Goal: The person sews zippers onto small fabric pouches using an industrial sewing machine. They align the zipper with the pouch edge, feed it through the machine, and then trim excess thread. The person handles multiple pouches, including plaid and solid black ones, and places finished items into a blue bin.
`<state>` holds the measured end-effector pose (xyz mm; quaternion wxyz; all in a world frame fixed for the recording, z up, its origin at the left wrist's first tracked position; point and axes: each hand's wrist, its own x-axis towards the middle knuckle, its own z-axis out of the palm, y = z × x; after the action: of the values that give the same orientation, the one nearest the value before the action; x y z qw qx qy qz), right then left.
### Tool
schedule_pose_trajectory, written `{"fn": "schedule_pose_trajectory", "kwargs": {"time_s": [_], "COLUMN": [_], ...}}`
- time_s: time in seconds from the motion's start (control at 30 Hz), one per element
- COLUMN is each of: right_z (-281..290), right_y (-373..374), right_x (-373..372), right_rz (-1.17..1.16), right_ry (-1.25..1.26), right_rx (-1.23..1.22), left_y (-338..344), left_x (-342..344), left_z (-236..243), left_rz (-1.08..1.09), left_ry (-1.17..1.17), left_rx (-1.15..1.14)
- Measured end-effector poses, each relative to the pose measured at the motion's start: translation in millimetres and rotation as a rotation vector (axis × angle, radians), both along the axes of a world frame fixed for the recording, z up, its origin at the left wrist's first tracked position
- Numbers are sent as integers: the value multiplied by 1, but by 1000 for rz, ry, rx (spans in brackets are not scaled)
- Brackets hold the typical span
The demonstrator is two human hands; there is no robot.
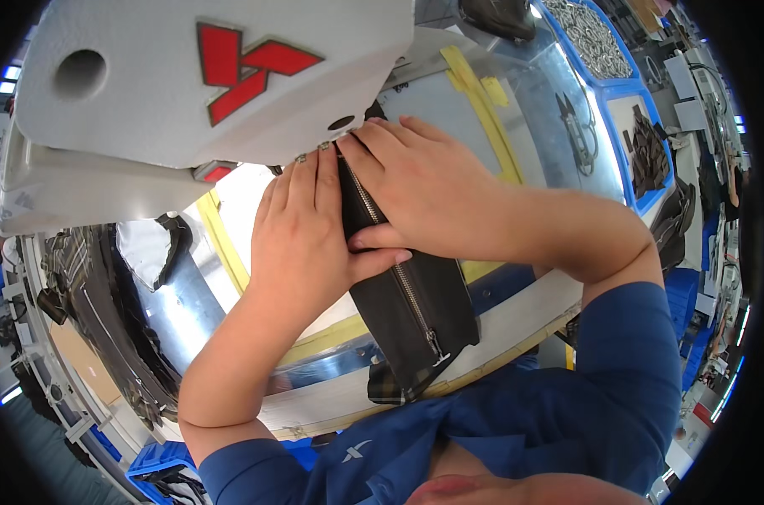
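Left hand [302, 220], right hand [428, 189] | unclenched, pressing black fabric [443, 296] | best keep zipper [409, 292] straight, hands clear of white machine head [167, 105]

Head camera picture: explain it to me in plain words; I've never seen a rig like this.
There is no robot here, just a person's two bare hands. A wide camera worn on the head looks down, so straight edges bend, and picture left is the person's left. The left hand and right hand rest on black cloth, thumbs lying across its zipper, fingertips by a white machine. Yellow tape lies on the table; scissors and blue trays sit to the right.
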<state>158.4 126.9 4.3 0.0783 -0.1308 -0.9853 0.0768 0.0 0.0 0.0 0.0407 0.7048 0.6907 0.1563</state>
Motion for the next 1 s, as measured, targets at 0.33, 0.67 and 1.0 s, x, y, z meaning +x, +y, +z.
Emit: {"fn": "schedule_pose_trajectory", "kwargs": {"time_s": [0.33,0.67,1.0], "right_z": [-1,0,144], "right_y": [-2,-1,-3], "right_x": [2,6,118], "right_rz": [23,-10,-102], "right_ry": [34,59,-51], "right_rx": [80,-23,-297], "left_y": [0,-3,0], "left_x": [-1,-1,-3], "left_z": [1,4,-10], "left_rz": [-15,-16,-58], "left_ry": [-12,48,79], "left_rx": [-1,-15,83]}}
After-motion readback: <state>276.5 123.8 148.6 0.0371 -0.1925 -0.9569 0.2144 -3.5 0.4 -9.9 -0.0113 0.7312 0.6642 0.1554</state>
